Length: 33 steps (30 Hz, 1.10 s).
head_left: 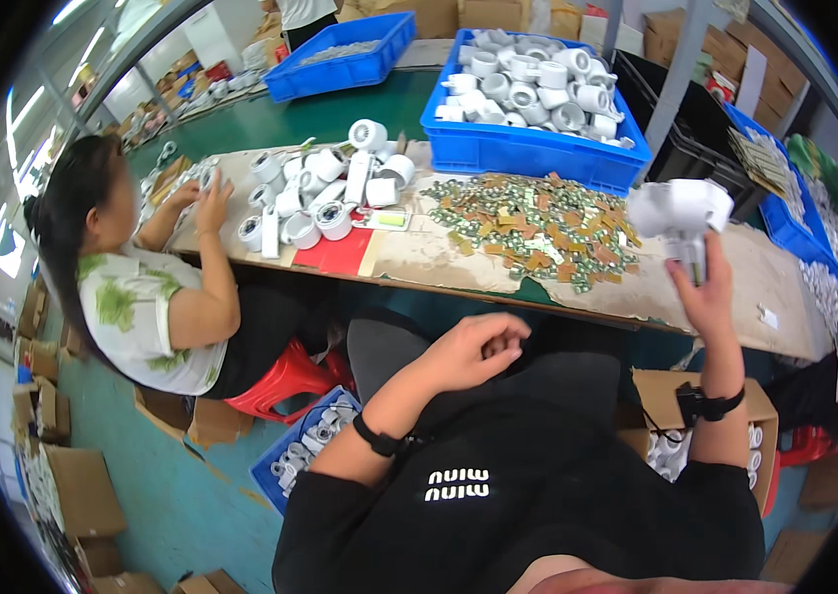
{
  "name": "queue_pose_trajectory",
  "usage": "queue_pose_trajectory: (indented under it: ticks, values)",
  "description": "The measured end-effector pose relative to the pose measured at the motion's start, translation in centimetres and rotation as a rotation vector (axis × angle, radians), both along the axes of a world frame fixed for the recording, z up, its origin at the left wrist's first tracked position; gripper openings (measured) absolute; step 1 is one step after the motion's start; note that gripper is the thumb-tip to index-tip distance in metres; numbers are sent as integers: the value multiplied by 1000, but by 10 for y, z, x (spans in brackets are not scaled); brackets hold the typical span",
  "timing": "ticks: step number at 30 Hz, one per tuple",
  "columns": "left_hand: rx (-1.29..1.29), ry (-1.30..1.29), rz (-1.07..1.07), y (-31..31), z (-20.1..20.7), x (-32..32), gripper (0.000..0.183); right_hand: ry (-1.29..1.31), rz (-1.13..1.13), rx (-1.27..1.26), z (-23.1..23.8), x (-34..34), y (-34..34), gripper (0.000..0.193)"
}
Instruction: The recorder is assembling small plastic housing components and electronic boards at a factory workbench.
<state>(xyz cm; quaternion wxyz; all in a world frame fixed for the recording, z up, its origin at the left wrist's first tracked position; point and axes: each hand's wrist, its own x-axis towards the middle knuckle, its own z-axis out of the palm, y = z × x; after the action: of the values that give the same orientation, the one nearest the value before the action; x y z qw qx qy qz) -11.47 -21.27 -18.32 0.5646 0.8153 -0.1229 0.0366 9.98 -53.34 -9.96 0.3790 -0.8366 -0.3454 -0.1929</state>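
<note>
Curling its fingers point(510, 327) loosely, the left hand point(473, 351) hovers above the lap point(577, 381). Farther, the right hand point(708, 297) grips a white device point(688, 208) over the table point(771, 287), stem point(684, 254) downward, head's long axis lying left to right. Beyond stands a blue bin point(528, 153).

Strip lights point(91, 46) glow far left above a teal floor point(176, 495); cardboard cartons point(82, 490) line the left. 1 red plastic stool point(275, 383) stands left, near the green-topped workbench point(360, 114); a grey post point(681, 79) rises far right.
</note>
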Motion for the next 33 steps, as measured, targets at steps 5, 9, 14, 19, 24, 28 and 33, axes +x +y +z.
queue_pose_trajectory:
  ticks: [5, 9, 14, 19, 24, 28, 33]
  values:
    - [-667, -276, 165, -25, 11, 51, 64, -312, 347, -72, 7, -51, 145, 52]
    - [-945, -311, 475, -35, 33, 85, 57, -240, 412, -212, 11, -59, 192, 53]
    - [-1109, -384, 673, 7, 30, 91, 41, -301, 745, -72, 9, -18, 209, 57]
    - [-714, -402, 960, 77, 44, 93, 49, -19, 581, 175, -4, 55, 182, 25]
    - [-145, -164, 1047, 179, 90, 125, 79, -37, 131, 333, -52, 122, 158, 10]
    - [473, 41, 1254, 206, 130, 157, 98, -7, 219, 276, -53, 116, 163, 10]
    - [811, 331, 1222, 201, 127, 176, 79, 26, 214, 283, -49, 114, 160, 9]
